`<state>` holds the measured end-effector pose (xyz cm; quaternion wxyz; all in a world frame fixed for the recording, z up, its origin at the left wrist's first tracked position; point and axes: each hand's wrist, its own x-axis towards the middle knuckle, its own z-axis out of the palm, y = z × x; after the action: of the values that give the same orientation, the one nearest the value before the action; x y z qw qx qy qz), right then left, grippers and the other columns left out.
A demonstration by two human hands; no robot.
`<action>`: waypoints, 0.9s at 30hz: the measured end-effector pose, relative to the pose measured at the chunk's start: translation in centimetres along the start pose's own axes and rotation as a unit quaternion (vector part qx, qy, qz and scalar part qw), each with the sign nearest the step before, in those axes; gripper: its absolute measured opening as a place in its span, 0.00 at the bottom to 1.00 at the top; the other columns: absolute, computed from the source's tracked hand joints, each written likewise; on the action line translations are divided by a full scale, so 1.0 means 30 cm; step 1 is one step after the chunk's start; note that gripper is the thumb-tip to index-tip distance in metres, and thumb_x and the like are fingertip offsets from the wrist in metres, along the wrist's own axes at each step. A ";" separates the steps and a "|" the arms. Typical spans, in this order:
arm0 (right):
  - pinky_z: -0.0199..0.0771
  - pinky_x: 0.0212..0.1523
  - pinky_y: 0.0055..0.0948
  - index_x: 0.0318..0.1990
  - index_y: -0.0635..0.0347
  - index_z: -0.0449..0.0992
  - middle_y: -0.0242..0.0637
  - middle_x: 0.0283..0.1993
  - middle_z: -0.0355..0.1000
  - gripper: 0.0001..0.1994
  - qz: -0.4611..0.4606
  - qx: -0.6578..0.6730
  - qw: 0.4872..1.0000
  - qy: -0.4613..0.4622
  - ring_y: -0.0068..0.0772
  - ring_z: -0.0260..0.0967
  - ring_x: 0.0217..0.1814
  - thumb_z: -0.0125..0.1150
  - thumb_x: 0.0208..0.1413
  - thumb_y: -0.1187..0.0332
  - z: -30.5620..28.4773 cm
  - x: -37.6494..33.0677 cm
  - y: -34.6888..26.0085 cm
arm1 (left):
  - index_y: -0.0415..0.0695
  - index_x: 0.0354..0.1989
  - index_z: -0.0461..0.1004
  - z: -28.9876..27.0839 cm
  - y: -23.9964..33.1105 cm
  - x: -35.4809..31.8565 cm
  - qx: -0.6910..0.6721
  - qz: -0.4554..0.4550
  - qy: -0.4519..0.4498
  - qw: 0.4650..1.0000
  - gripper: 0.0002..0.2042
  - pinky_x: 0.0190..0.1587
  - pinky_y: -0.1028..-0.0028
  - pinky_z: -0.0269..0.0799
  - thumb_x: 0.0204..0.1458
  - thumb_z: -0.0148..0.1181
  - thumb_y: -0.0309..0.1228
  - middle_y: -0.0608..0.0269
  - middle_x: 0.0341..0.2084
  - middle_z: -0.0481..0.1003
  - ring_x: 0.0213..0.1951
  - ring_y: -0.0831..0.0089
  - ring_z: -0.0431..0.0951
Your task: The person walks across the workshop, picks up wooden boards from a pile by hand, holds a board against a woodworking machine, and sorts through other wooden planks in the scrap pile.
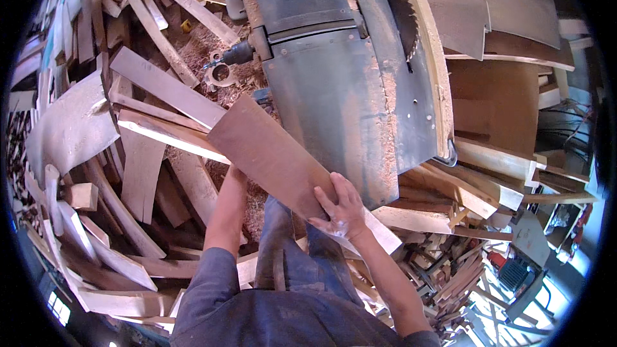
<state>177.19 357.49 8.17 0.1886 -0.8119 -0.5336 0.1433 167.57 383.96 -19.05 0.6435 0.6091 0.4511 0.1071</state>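
Hands work one brown board [273, 154] at the centre of the frame. The right hand [344, 209] lies on top of the board's near end, fingers spread and curled over its edge, gripping it. The left forearm rises from the lower edge and passes under the board; the left hand is hidden there, so its fingers cannot be told. One table saw [340, 83] fills the upper centre, with one toothed blade [403, 19] standing out of its dusty top. The board's right edge overlaps the saw's left side. Offcuts [148, 90] too many to count crowd the left, leaving little open floor.
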 end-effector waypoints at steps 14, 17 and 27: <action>0.60 0.68 0.49 0.67 0.43 0.64 0.54 0.70 0.53 0.41 0.022 0.009 0.999 -0.024 0.56 0.55 0.69 0.69 0.43 0.44 -0.026 -0.010 -0.006 | 0.40 0.48 0.72 -0.066 0.086 0.190 -0.127 -0.033 -0.061 0.990 0.14 0.39 0.65 0.73 0.60 0.53 0.35 0.54 0.37 0.75 0.37 0.59 0.76; 0.60 0.68 0.48 0.67 0.43 0.63 0.53 0.71 0.52 0.41 0.016 0.007 1.000 -0.010 0.56 0.55 0.69 0.68 0.44 0.44 -0.025 -0.012 -0.004 | 0.40 0.49 0.72 -0.053 0.072 0.168 -0.140 -0.036 -0.055 0.988 0.13 0.39 0.66 0.73 0.60 0.53 0.35 0.55 0.37 0.75 0.37 0.61 0.76; 0.59 0.68 0.48 0.67 0.44 0.63 0.53 0.71 0.52 0.42 0.013 0.009 1.000 -0.009 0.57 0.55 0.69 0.69 0.43 0.45 -0.022 -0.015 -0.007 | 0.41 0.50 0.71 -0.034 0.000 0.041 -0.198 -0.051 -0.007 0.979 0.13 0.37 0.69 0.73 0.62 0.50 0.35 0.59 0.38 0.75 0.36 0.65 0.76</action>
<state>177.12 357.04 8.87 0.1897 -0.8156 -0.5234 0.1578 167.55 385.53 -19.45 0.7590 0.4466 0.4469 0.1572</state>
